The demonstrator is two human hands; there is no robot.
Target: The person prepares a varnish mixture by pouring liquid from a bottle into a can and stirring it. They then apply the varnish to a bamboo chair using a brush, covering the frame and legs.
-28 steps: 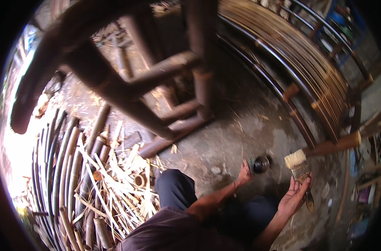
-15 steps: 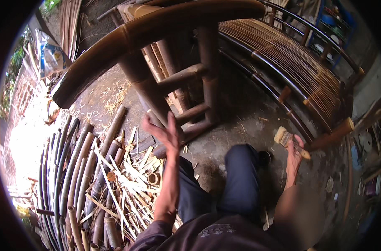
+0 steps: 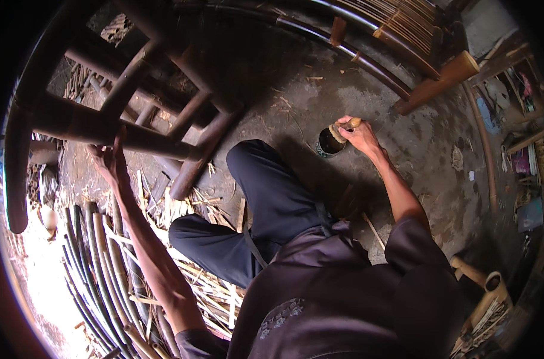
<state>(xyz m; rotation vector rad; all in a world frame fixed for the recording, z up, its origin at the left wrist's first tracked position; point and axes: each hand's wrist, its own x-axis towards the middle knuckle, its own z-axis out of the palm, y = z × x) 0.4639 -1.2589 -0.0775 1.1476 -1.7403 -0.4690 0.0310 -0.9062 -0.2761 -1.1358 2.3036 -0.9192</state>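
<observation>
Head view is showing a stiff-looking, probably heavy bamboo frame (image 3: 152, 142) well left of the can (image 3: 327, 154); the left hand (image 3: 109, 164) is touching it, its grip loosely curled, firmness unclear. The can is sitting on the floor (image 3: 409, 146). At its mouth, the brush (image 3: 338, 134), likely light, soft-bristled and best held by its handle, is resting in the right hand's (image 3: 360, 136) closed grip.
</observation>
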